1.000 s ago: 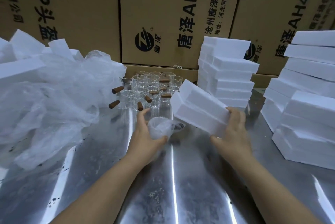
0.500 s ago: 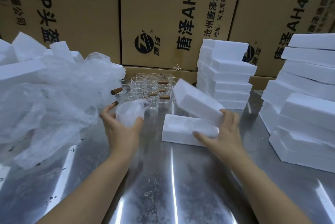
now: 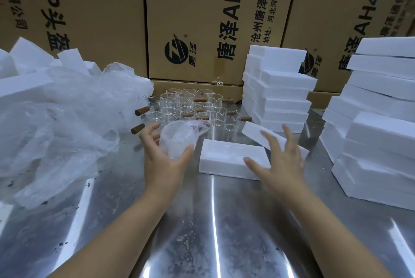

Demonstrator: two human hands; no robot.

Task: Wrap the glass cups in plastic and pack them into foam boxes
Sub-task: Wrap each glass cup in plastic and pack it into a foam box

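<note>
My left hand grips a glass cup wrapped in clear plastic, just left of a white foam box base lying flat on the metal table. The foam lid leans tilted on the base's far right edge. Fingers spread, my right hand hovers over the base's right end and the lid; whether it touches them I cannot tell. Several bare glass cups with brown wooden handles stand behind.
A heap of crumpled plastic bags fills the left side, with foam pieces behind it. Foam box stacks stand at the back centre and along the right. Cardboard cartons form the back wall. Shiny steel table.
My right hand set the foam box down, opened it, laid the lid tilted at the back, then let go. My left hand swung left with the wrapped cup, then back toward the base.
</note>
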